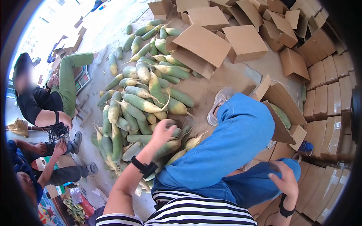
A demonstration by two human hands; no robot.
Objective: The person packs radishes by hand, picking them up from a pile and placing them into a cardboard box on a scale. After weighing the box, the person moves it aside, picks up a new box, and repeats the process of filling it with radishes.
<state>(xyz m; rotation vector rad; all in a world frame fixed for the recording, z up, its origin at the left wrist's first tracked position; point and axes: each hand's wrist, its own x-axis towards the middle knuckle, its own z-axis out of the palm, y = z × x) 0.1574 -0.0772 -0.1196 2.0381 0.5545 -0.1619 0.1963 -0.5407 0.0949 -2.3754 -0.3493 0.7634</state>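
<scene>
A large heap of green radishes with pale, tapering root ends lies on the floor in front of me. My left hand is at the near right side of this heap, its fingers curled over a green radish that shows on both sides of them. A black band sits on that wrist. My right hand rests by my bent knee in blue jeans, thumb apart from the fingers, holding nothing. Close to my right leg stands an open cardboard box with a green radish inside.
Open empty cartons lie beyond the heap, and stacked closed boxes line the right side. A blue roll sits by them. Two people sit at the left, one near a scale.
</scene>
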